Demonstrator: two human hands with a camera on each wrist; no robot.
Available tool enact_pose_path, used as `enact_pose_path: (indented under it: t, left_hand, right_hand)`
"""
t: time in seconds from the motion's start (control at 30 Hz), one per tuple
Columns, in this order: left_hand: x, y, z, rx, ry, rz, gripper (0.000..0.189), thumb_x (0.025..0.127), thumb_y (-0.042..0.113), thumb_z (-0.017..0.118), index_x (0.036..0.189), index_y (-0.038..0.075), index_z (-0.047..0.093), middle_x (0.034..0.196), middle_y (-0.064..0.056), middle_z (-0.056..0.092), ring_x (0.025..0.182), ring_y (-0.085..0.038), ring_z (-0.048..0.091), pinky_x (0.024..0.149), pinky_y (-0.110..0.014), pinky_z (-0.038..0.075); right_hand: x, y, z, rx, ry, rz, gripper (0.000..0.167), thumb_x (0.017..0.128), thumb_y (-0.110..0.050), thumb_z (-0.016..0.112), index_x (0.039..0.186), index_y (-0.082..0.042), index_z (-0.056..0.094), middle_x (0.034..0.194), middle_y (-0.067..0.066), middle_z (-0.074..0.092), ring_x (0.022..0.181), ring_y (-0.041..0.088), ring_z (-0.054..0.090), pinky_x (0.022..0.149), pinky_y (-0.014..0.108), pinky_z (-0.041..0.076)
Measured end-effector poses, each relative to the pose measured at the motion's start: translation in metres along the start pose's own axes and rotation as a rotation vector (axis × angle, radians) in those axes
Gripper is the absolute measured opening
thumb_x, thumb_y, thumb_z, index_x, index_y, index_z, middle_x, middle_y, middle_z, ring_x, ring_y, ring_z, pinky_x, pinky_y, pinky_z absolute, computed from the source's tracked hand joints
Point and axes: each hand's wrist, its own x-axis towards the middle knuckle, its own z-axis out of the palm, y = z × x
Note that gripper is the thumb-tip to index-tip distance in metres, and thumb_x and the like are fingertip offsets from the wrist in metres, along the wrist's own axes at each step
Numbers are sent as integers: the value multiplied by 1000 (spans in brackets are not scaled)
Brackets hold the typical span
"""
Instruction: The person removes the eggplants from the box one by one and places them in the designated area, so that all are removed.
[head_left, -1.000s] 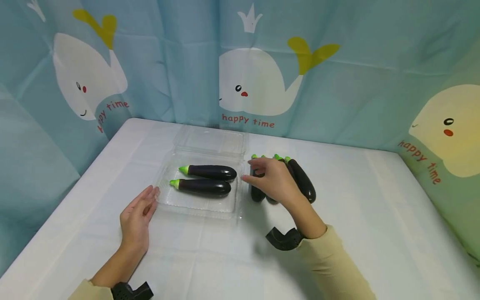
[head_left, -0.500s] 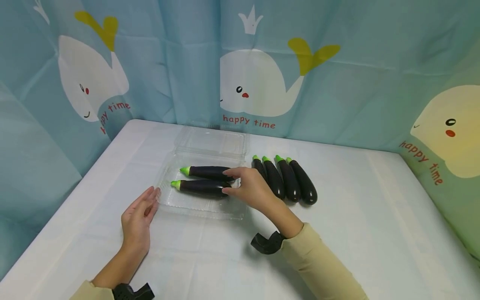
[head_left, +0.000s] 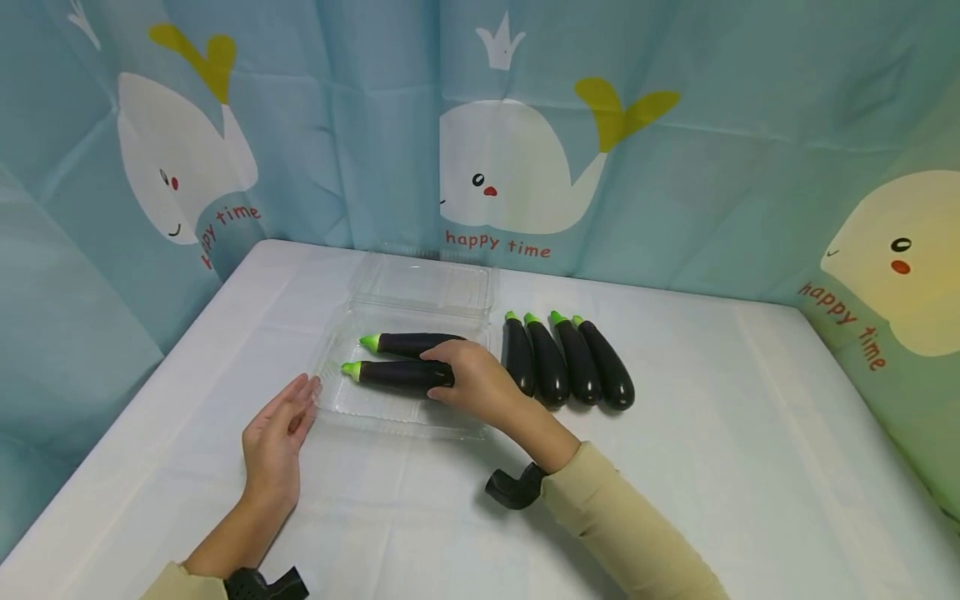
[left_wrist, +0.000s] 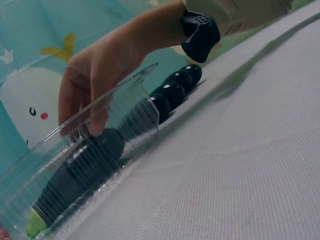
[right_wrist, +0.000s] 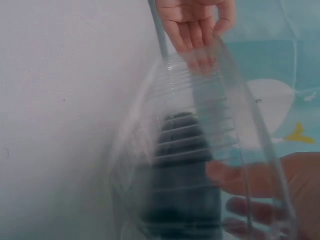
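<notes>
A clear plastic box (head_left: pixel 356 410) lies on the table with its lid (head_left: pixel 423 285) folded open toward the back. Inside it two dark eggplants with green stem ends lie side by side, a near eggplant (head_left: pixel 397 376) and a far eggplant (head_left: pixel 408 343). My right hand (head_left: pixel 480 379) reaches over the box's right side and grips the near eggplant by its thick end, thumb on the front side. In the left wrist view, that eggplant (left_wrist: pixel 75 172) shows through the ribbed wall. My left hand (head_left: pixel 276 442) rests its straight fingers against the box's left side.
Several more eggplants (head_left: pixel 611 371) lie in a row on the white table (head_left: pixel 712 467), just right of the box. A blue curtain (head_left: pixel 360 133) with printed whales hangs along the back and sides. Each wrist wears a black camera mount (head_left: pixel 517 487).
My right hand has moved left from over the row of eggplants to the near eggplant in the box and grips its thick end. The left hand stays at the box's left side.
</notes>
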Motion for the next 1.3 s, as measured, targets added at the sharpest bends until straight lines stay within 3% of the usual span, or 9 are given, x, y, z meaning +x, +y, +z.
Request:
enact_pose_path:
  t: [0.2, 0.43, 0.87, 1.3]
  left_hand:
    - [1, -1, 0, -2, -6, 3, 39, 98, 12, 40, 133, -5, 43, 136, -16, 45, 113, -10, 52, 91, -19, 41]
    - [1, -1, 0, -10, -5, 6, 39, 97, 11, 41, 133, -5, 44, 135, -15, 46, 113, -10, 52, 91, -20, 41]
    - [2, -2, 2, -1, -9, 22, 39, 97, 11, 40, 132, -5, 44, 135, -17, 45, 113, -11, 53, 91, -20, 41]
    - [1, -3, 0, 1, -2, 31, 38, 97, 11, 41, 132, -6, 44, 135, -17, 45, 112, -11, 53, 91, -20, 41]
  right_hand:
    - [3, -1, 5, -67, -6, -37, 48, 73, -10, 78, 118, -3, 60, 117, 8, 60, 112, 22, 51, 94, 31, 42]
    - [6, -1, 12, -109, -33, -19, 47, 73, -9, 78, 117, -4, 61, 116, 8, 59, 112, 23, 51, 93, 31, 43]
    - [8, -2, 15, -150, 1, 7, 45, 72, -9, 78, 115, -4, 62, 113, 8, 60, 108, 25, 53, 90, 32, 45]
    - [0, -9, -17, 23, 69, 31, 46, 74, -13, 78, 117, -5, 62, 114, 7, 61, 107, 20, 55, 89, 31, 45]
